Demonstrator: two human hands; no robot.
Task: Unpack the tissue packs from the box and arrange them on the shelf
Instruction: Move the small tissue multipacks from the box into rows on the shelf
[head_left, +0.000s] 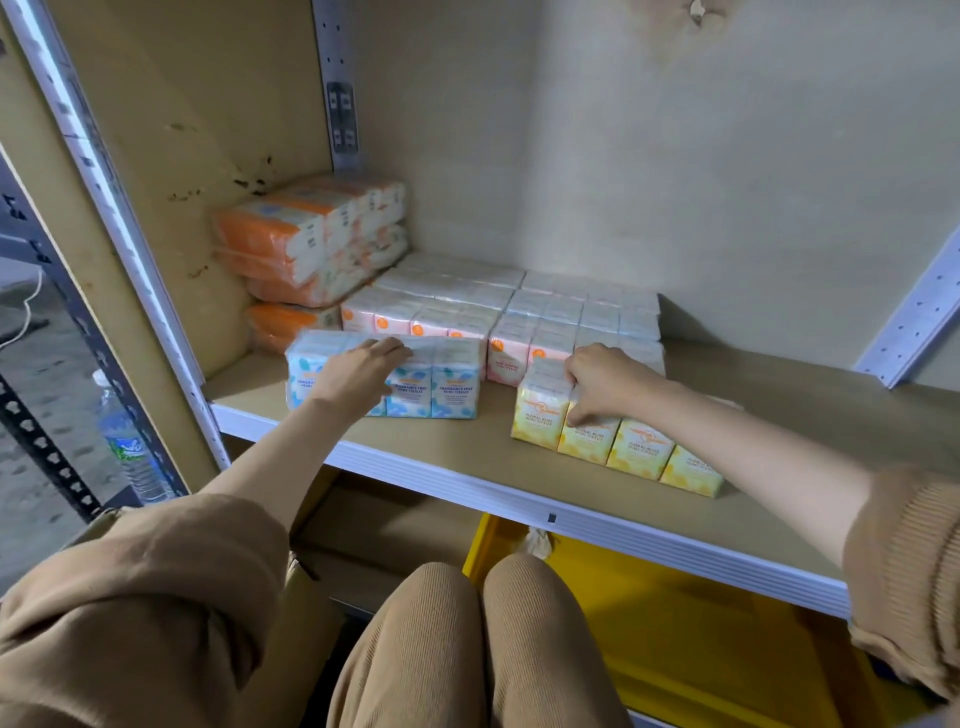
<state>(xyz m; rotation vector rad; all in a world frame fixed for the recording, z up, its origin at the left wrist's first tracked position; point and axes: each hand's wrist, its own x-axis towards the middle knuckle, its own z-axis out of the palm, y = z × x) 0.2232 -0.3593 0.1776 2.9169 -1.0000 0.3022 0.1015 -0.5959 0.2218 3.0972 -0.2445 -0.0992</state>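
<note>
Placement is the step in hand: two packs are on the shelf but not yet squared up. Nearest you, below the shelf's front edge, the cardboard box (317, 582) sits by your left knee. Your sleeve hides most of it, so what remains inside cannot be told.

On the shelf (493, 434), just behind the front edge, your right grip (608, 382) pinches the left end of the yellow pack (641, 449), thumb on its front face and fingers curled over its top. That pack lies askew, its right end nearly at the front edge. Toward the left edge, your left grip (358, 371) rests on the blue pack (454, 389), fingers laid fairly straight across its top and closed on nothing.

Behind both, the pink packs (519, 312) stand in tight rows. The orange packs (291, 244) are stacked in the back left corner.

The next move probably calls for swinging the yellow pack's right end back, then sliding both packs flush against the pink row.
</note>
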